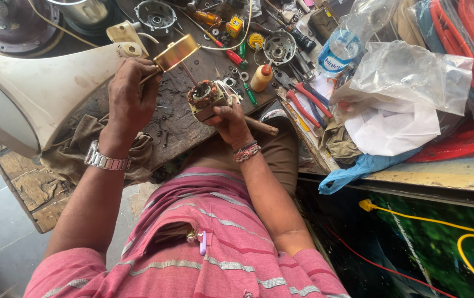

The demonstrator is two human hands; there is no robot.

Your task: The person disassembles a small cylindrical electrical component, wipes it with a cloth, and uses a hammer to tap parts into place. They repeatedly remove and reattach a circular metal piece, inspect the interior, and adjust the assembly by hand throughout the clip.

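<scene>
The left hand (132,96) grips a flat brass-coloured metal bracket (175,53) just up-left of the copper-wound motor stator (205,98) (upright), clasped by the right hand (231,122).

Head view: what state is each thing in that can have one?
Left hand: gripping a brass-coloured metal piece, raised.
Right hand: holding a motor stator, copper windings exposed.
Glue bottle: upright, capped.
Red-handled pliers: lying flat on the bench.
Water bottle: lying on its side.

My shirt (215,243) is pink with grey stripes; my watch (106,160) is silver, the pliers (309,105) red-handled.
</scene>
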